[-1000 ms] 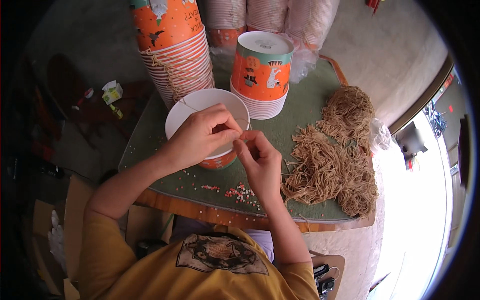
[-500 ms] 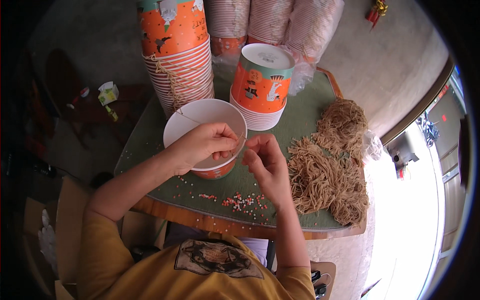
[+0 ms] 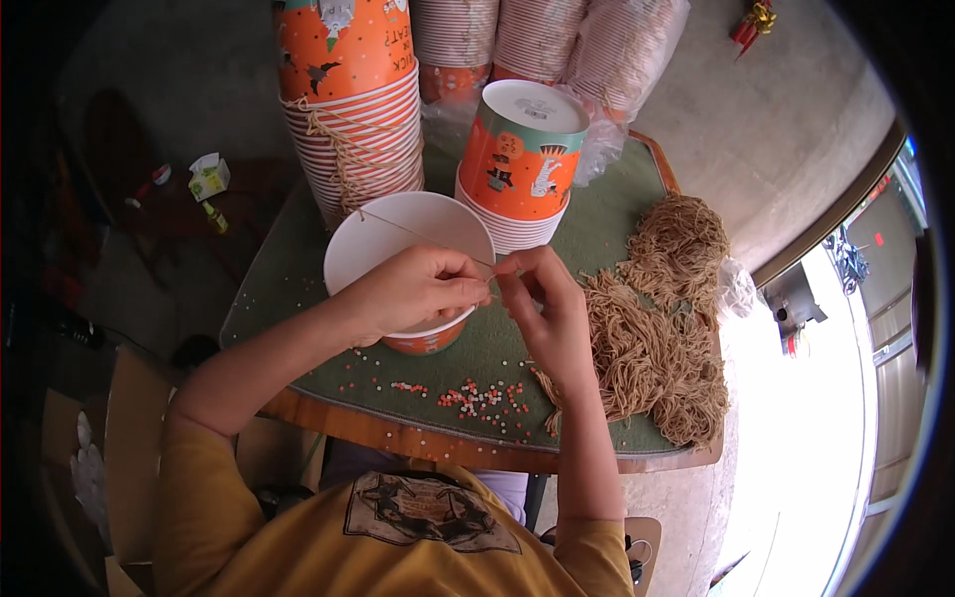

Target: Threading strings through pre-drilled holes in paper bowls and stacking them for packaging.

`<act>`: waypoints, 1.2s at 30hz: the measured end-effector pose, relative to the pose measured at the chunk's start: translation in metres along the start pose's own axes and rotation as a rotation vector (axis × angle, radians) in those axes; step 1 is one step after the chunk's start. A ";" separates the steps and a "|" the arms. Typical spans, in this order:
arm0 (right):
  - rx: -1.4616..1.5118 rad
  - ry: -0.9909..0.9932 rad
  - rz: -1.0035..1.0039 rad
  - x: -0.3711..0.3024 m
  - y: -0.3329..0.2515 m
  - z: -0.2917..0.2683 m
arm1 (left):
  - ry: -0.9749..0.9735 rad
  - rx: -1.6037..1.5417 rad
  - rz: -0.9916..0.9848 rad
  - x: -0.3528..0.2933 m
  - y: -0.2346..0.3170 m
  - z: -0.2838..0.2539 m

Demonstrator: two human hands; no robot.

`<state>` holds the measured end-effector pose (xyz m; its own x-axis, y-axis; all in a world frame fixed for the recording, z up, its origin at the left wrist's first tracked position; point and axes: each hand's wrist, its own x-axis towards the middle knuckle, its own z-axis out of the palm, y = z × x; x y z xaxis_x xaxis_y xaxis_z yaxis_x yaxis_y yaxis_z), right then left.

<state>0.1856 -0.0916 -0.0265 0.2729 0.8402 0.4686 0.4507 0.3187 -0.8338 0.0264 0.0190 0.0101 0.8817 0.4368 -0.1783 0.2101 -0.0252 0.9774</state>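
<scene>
An upright paper bucket, white inside and orange and green outside, stands in front of me on the table. A thin tan string runs from its far rim across the opening to my fingers. My left hand is over the near right part of the rim, its thumb and fingers pinched on the string. Just right of the bucket, my right hand pinches the string too, fingertips touching or nearly touching the left ones. Small orange and white beads lie scattered on the green cloth below.
A tall stack of nested buckets with strings hanging on it rises at the back left. An upside-down bucket stack stands behind the open one, with plastic-wrapped stacks farther back. Heaps of tan strings cover the table's right side.
My right hand has moved in to meet the left and now pinches the string. The string is drawn tauter from the rim. One strand end now sticks out left of my right forearm.
</scene>
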 end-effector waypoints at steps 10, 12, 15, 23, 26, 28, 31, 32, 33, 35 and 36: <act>-0.077 0.119 -0.028 -0.026 -0.011 0.018 | 0.031 0.029 -0.006 0.003 -0.002 0.002; -0.001 0.124 0.041 -0.029 -0.012 0.027 | -0.016 -0.037 -0.023 0.005 -0.001 0.002; 0.183 0.214 0.097 -0.035 -0.010 0.037 | -0.040 -0.136 -0.081 0.004 0.000 0.002; -0.092 0.178 -0.071 -0.035 -0.012 0.028 | -0.029 -0.323 -0.087 -0.005 -0.003 -0.003; 0.071 0.183 0.028 -0.035 -0.003 0.022 | -0.005 -0.211 -0.038 -0.005 0.003 0.001; 0.108 0.214 0.058 -0.033 -0.008 0.025 | 0.012 -0.089 0.004 -0.006 0.002 0.002; 0.045 0.217 0.046 -0.029 -0.012 0.025 | 0.028 0.011 0.163 -0.009 -0.006 0.007; -0.054 0.186 0.006 -0.029 -0.012 0.025 | 0.071 0.060 0.227 -0.008 -0.007 0.010; -0.055 0.188 0.006 -0.029 -0.012 0.024 | 0.112 0.110 0.292 -0.009 -0.008 0.012; -0.128 0.200 0.001 -0.029 -0.010 0.024 | 0.116 0.142 0.298 -0.011 -0.007 0.016; -0.128 0.201 0.001 -0.028 -0.010 0.024 | 0.124 0.173 0.303 -0.012 -0.007 0.017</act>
<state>0.1530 -0.1079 -0.0388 0.4316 0.7322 0.5269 0.5509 0.2486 -0.7967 0.0215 -0.0009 0.0034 0.8594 0.4913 0.1416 0.0252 -0.3173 0.9480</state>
